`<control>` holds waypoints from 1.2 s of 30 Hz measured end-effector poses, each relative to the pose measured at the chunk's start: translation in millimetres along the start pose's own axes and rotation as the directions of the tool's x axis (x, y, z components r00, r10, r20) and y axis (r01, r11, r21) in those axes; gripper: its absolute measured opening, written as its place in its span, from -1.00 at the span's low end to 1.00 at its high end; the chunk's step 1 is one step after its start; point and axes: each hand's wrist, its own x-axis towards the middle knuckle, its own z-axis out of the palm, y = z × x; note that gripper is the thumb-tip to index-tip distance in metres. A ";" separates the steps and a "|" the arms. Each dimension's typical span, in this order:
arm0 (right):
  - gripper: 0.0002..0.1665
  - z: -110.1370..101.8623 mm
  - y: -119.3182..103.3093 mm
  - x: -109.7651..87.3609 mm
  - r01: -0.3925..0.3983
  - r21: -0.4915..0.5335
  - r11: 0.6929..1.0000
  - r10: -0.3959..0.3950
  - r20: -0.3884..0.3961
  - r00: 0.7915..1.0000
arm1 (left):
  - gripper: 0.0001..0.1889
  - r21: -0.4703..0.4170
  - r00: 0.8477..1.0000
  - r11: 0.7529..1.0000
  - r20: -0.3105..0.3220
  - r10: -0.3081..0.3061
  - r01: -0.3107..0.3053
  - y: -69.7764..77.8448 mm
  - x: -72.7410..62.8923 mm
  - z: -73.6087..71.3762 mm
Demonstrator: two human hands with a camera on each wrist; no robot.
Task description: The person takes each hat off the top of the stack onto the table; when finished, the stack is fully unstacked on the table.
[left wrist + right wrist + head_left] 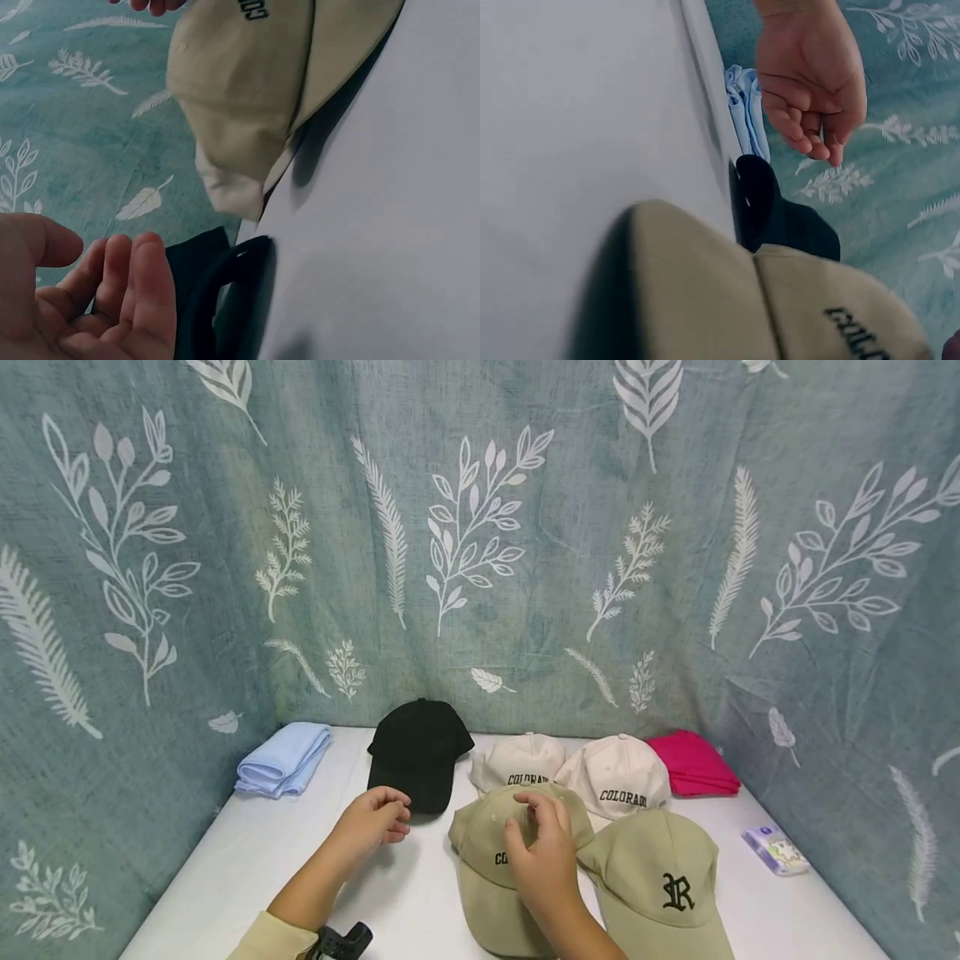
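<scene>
My left hand (pixel 375 821) hangs in the air in front of the black cap (pixel 420 747), its fingers loosely bent and holding nothing. In the left wrist view that hand (pixel 90 300) shows its palm, with the black cap beyond the fingertips. Over the khaki cap with COLORADO lettering (pixel 480 835), my right hand (pixel 546 852) hovers with thumb and forefinger apart and hides part of the lettering. The khaki cap (pixel 705 285) fills the lower part of the right wrist view, brim toward the left. Only a fingertip of the right hand shows there.
Two cream COLORADO caps (pixel 618 768) stand behind the khaki one. A khaki cap with an R (pixel 660 877) sits to its right. Folded blue cloth (pixel 285 758) lies back left, red cloth (pixel 693 764) back right, with a small tissue pack (pixel 776 850) near the right edge. Patterned curtains enclose the white table.
</scene>
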 end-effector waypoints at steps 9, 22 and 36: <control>-0.61 27.6 -15.7 23.3 -0.049 0.078 0.996 0.036 0.163 0.986 | -0.75 -0.003 0.989 1.000 -0.147 0.022 -0.023 4.2 16.1 -29.2; -0.61 73.5 -24.1 34.1 -0.236 0.219 0.947 0.161 0.314 0.936 | -0.73 0.068 0.920 0.996 -0.386 0.073 -0.051 -14.8 26.2 -51.2; -0.57 109.1 -29.1 28.2 -0.316 0.180 0.931 0.244 0.336 0.910 | -0.58 0.090 0.934 0.996 -0.355 0.043 -0.012 -32.6 30.1 -52.5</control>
